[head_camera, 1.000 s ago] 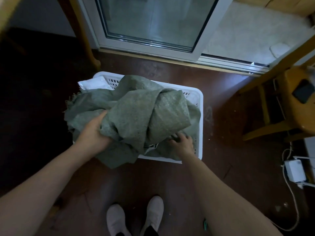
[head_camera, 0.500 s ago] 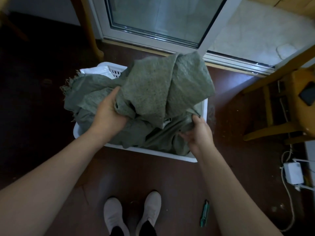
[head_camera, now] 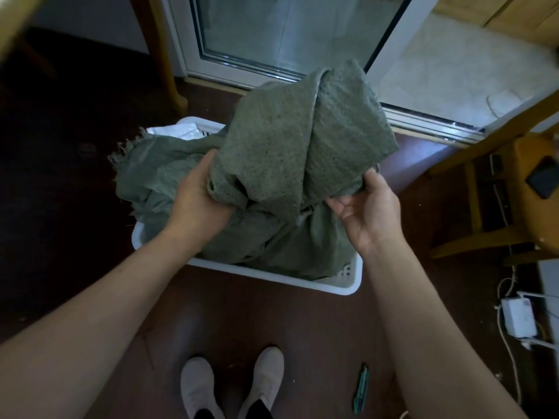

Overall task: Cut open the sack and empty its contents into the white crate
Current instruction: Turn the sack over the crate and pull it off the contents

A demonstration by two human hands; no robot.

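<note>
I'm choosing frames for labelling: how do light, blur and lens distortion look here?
Head view: daylight through the glass sliding door lights the green woven sack softly, the dark brown floor at left goes nearly black, the wide lens swells the left forearm and right forearm toward the bottom corners, and the yellowish wooden edge in the top-left corner is smeared with blur.

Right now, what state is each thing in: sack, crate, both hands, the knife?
Green woven sack: crumpled, held up over the crate, frayed edge at left.
White plastic crate: on the floor, sack draped into it.
Left hand: grips a sack fold.
Right hand: holds the sack's lower edge.
Green utility knife: lying on the floor, unheld.
</note>
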